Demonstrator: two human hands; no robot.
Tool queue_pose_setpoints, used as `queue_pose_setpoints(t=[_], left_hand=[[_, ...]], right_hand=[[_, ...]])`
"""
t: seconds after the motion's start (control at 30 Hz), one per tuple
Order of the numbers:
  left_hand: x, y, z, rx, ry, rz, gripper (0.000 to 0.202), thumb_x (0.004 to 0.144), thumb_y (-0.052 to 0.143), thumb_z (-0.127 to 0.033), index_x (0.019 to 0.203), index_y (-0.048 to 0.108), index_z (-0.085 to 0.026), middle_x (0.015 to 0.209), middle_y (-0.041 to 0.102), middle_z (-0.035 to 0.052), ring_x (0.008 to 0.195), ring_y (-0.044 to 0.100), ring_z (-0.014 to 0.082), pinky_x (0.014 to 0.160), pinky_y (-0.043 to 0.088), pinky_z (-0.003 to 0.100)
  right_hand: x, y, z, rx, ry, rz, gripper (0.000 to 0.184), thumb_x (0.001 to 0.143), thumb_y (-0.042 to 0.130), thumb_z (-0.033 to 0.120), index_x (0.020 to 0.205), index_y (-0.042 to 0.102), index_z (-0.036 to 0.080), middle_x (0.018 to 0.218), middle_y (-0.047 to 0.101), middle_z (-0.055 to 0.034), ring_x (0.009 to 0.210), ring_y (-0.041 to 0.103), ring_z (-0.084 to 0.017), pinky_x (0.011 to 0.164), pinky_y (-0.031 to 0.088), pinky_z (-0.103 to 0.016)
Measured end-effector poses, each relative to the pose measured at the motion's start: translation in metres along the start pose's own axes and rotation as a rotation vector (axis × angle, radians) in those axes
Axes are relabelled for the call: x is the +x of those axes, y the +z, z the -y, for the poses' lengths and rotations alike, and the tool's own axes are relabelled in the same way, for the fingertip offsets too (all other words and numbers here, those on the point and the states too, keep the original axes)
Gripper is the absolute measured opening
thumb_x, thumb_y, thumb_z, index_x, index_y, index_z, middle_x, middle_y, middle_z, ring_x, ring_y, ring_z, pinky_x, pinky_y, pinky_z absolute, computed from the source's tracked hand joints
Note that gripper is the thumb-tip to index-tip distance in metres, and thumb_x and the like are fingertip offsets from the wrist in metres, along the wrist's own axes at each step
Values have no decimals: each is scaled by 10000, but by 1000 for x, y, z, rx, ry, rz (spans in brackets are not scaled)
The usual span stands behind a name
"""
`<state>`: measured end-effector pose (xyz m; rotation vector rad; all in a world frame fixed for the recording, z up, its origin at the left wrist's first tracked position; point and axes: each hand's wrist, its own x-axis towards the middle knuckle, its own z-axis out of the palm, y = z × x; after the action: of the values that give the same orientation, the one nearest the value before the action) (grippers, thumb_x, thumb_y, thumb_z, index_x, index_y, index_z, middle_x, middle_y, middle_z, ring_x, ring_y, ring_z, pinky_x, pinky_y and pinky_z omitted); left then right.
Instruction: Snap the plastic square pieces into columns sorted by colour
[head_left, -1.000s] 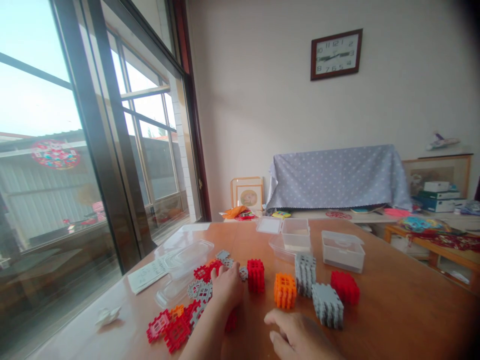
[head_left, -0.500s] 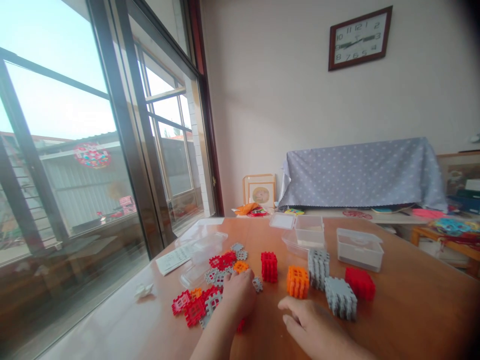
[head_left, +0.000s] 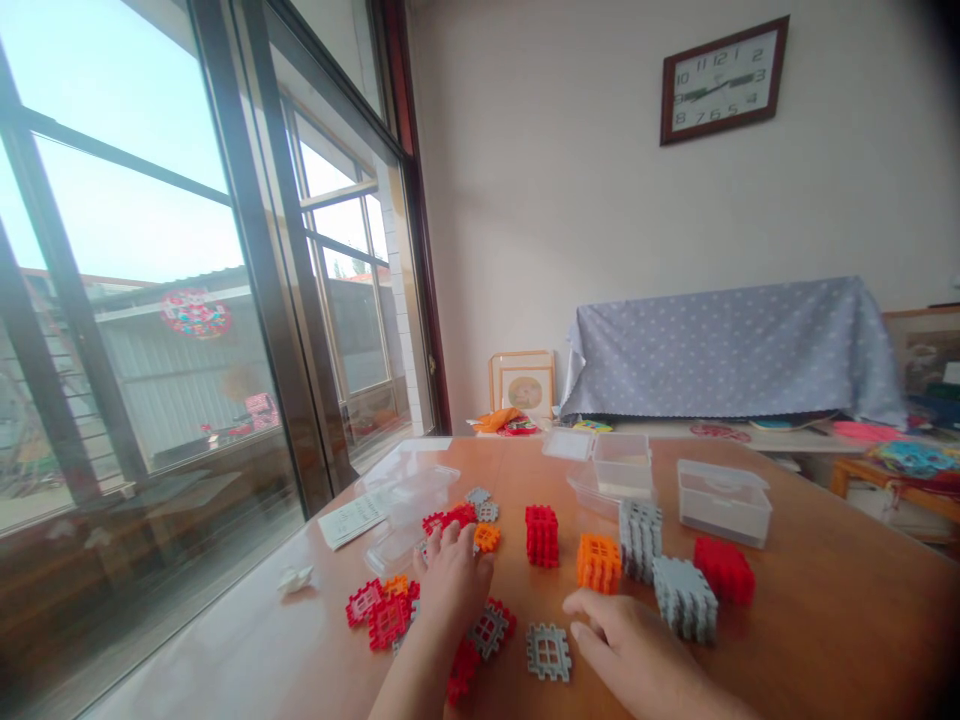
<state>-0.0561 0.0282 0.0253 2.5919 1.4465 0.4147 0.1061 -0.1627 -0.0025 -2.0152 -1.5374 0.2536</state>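
My left hand (head_left: 454,578) reaches over a loose pile of flat notched plastic building tiles, its fingers apart and touching or just above the grey and red ones. Around it lie red tiles (head_left: 389,622), an orange tile (head_left: 487,538) and a grey tile (head_left: 490,630). A single grey window-shaped tile (head_left: 549,652) rests flat between my two hands. My right hand (head_left: 619,635) is low over the table at the right, thumb and fingers apart, holding nothing. Just beyond it stand an orange tile stack (head_left: 598,563) and grey stacks (head_left: 684,597) (head_left: 640,540).
Red stacks (head_left: 541,536) (head_left: 724,571) stand among the others. Clear plastic boxes (head_left: 724,508) (head_left: 622,464) sit farther back. At the left are clear lids (head_left: 397,546), a paper sheet (head_left: 352,518) and a crumpled white scrap (head_left: 295,580). A window borders the table's left side.
My left hand has shifted left and its fingers have spread. A grey tile from beside its fingertips now lies nearer me, by my right hand. My right hand has barely moved.
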Motion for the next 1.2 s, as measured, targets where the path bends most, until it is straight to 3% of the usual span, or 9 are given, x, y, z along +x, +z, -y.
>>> queue_pose_setpoints(t=[0.1, 0.2, 0.3, 0.47, 0.63, 0.8, 0.9, 1.07, 1.2], left_hand=[[2, 9, 10, 62, -28, 127, 552, 918, 488, -549, 1408, 563, -308, 1628, 399, 86, 1519, 240, 427, 1137, 281, 649], [-4, 15, 10, 55, 72, 162, 455, 898, 502, -564, 1224, 670, -294, 1478, 550, 97, 1418, 398, 397, 1054, 404, 569], [-16, 14, -1, 35, 123, 165, 395, 877, 536, -527, 1138, 691, -273, 1319, 630, 106, 1286, 512, 362, 992, 449, 492], [-38, 11, -22, 22, 163, 190, 317, 878, 533, -470, 1076, 683, -273, 1287, 630, 99, 1254, 511, 366, 930, 456, 469], [-55, 17, -41, -79, 284, 168, 264, 890, 530, -443, 1021, 690, -279, 1197, 659, 79, 1185, 535, 321, 957, 429, 419], [-65, 18, -62, -110, 372, 247, 299, 857, 558, -464, 1044, 700, -278, 1234, 649, 85, 1187, 521, 338, 932, 415, 432], [-65, 18, -69, -128, 415, 241, 287, 838, 573, -445, 1025, 702, -269, 1215, 661, 87, 1176, 531, 343, 954, 395, 455], [-49, 19, -77, -205, 395, 205, 293, 809, 552, -256, 1072, 681, -244, 1228, 682, 119, 1237, 527, 343, 1016, 348, 471], [-31, 28, -84, -318, 369, 220, 182, 821, 538, -220, 949, 668, -228, 1060, 719, 136, 1124, 586, 354, 956, 365, 461]], right_hand=[[-1, 1, 3, -13, -5, 18, 187, 937, 520, 229, 946, 704, 257, 781, 734, 15, 757, 686, -171, 659, 350, -248], [-1, 1, 4, -24, 1, 20, 179, 945, 521, 230, 930, 699, 246, 776, 731, 10, 752, 677, -166, 656, 338, -247], [-1, 0, 3, -25, 13, 21, 183, 956, 523, 244, 968, 706, 244, 790, 741, 1, 757, 676, -166, 667, 342, -246], [-4, -2, 9, 16, 30, 40, 192, 938, 589, 348, 1051, 722, 269, 751, 732, 13, 696, 664, -163, 616, 326, -247], [-4, -16, 12, -19, 34, -5, 187, 944, 533, 277, 832, 673, 222, 722, 699, 14, 697, 626, -154, 598, 289, -250], [0, -34, -5, -67, 151, -86, 209, 924, 476, 197, 725, 539, 200, 661, 614, 23, 640, 532, -138, 566, 221, -265], [2, -37, -16, -69, 242, -81, 200, 898, 453, 156, 705, 468, 210, 627, 565, 28, 610, 495, -133, 548, 181, -278], [0, -32, -17, -141, 269, -88, 178, 867, 443, 110, 725, 418, 214, 691, 592, 1, 654, 490, -144, 580, 188, -289], [0, -28, -17, -133, 247, -68, 160, 857, 427, 85, 766, 419, 216, 760, 635, -27, 696, 522, -160, 615, 213, -286]])
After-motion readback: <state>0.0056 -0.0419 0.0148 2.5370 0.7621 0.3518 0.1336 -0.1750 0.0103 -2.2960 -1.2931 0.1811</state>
